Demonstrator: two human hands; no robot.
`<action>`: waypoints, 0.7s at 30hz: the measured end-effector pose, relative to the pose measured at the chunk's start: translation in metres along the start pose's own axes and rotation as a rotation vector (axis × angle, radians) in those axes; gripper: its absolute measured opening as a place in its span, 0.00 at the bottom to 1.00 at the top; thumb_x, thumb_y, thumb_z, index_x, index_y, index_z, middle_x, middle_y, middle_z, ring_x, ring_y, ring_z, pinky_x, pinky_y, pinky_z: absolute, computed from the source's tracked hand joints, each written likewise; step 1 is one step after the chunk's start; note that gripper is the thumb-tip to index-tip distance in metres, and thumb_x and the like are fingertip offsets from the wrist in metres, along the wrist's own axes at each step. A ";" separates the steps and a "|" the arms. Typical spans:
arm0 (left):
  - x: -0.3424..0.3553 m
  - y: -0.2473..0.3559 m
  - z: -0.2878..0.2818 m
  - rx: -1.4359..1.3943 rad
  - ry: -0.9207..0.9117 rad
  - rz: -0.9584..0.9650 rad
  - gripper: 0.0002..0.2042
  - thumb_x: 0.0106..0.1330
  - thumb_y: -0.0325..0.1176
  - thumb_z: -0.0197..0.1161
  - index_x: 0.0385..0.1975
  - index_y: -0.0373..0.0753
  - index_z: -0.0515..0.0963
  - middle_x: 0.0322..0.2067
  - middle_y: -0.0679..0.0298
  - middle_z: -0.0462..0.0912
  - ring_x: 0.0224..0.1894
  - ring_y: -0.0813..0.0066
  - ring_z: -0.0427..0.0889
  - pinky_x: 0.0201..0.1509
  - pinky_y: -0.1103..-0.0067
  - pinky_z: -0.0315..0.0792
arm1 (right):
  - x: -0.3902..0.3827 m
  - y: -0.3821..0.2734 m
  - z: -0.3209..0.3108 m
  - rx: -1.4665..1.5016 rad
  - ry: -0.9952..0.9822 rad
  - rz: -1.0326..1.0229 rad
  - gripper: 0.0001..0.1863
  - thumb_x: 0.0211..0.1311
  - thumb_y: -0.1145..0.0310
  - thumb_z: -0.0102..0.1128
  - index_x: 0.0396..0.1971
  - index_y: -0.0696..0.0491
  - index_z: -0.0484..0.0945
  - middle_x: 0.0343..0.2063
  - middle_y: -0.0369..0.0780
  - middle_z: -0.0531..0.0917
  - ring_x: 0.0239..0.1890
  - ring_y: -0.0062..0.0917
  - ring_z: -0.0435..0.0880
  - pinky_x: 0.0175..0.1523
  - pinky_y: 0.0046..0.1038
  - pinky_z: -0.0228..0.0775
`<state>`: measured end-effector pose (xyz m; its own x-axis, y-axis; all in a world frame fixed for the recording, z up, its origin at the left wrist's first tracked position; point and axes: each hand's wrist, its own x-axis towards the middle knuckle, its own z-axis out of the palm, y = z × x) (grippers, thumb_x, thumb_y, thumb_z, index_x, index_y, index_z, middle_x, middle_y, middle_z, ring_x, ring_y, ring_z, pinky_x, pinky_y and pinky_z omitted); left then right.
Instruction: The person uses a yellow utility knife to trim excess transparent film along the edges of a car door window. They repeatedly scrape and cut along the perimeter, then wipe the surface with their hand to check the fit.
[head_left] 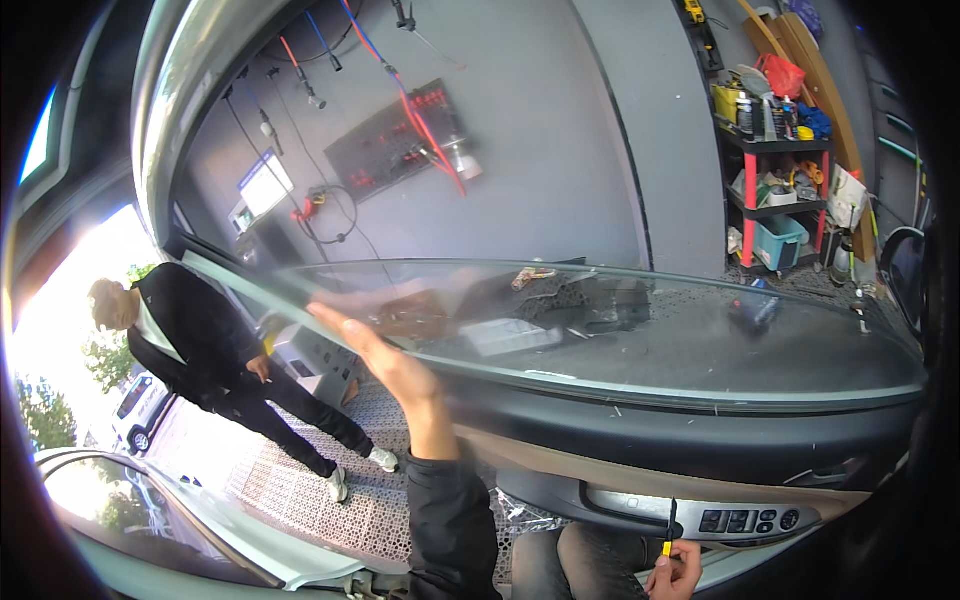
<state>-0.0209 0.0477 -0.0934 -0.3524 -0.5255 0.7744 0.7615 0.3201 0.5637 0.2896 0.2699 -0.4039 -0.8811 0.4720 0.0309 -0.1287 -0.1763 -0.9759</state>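
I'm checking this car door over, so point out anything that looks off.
A pale streak shows near the lower edge of the window glass, and small pale flecks dot the dark door trim below. They look odd against those dark surfaces; whether they are debris or marks, I can't tell.

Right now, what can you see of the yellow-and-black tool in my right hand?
The tool is slim and straight: a long, narrow, dark upper part that looks like a blade, above a short bright-yellow section that looks like plastic. It stands nearly upright, dark end up. The right hand grips its lower end, hiding the rest. In the picture it overlaps the door's switch panel; whether it touches that, I can't tell.
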 end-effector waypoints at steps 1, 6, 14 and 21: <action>-0.004 -0.001 -0.001 0.068 -0.018 0.017 0.32 0.86 0.47 0.30 0.81 0.34 0.38 0.83 0.56 0.36 0.84 0.62 0.34 0.85 0.69 0.31 | 0.000 0.003 0.003 0.004 -0.016 -0.006 0.12 0.76 0.77 0.53 0.56 0.55 0.71 0.31 0.34 0.76 0.19 0.13 0.71 0.24 0.17 0.64; -0.059 0.018 0.012 0.178 -0.177 0.272 0.36 0.83 0.47 0.37 0.81 0.31 0.36 0.82 0.47 0.32 0.84 0.54 0.31 0.84 0.63 0.29 | -0.003 0.012 0.014 0.018 -0.053 -0.001 0.13 0.75 0.78 0.52 0.56 0.55 0.71 0.29 0.35 0.76 0.18 0.14 0.71 0.23 0.18 0.63; -0.102 0.052 0.011 0.110 -0.476 0.531 0.37 0.76 0.40 0.50 0.80 0.30 0.46 0.81 0.38 0.35 0.83 0.42 0.33 0.83 0.55 0.35 | -0.005 0.007 0.025 -0.073 -0.082 -0.032 0.11 0.76 0.77 0.54 0.54 0.56 0.72 0.28 0.34 0.77 0.19 0.13 0.71 0.23 0.18 0.63; -0.050 0.005 -0.021 0.222 -0.344 0.374 0.36 0.75 0.36 0.48 0.80 0.30 0.46 0.81 0.42 0.40 0.84 0.46 0.37 0.84 0.58 0.35 | -0.008 0.008 0.032 -0.173 -0.113 -0.086 0.10 0.77 0.74 0.57 0.54 0.57 0.73 0.28 0.34 0.77 0.20 0.13 0.72 0.24 0.18 0.64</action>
<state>0.0116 0.0591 -0.1348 -0.2654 -0.0685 0.9617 0.7490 0.6135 0.2503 0.2807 0.2369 -0.4050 -0.9168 0.3776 0.1299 -0.1339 0.0157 -0.9909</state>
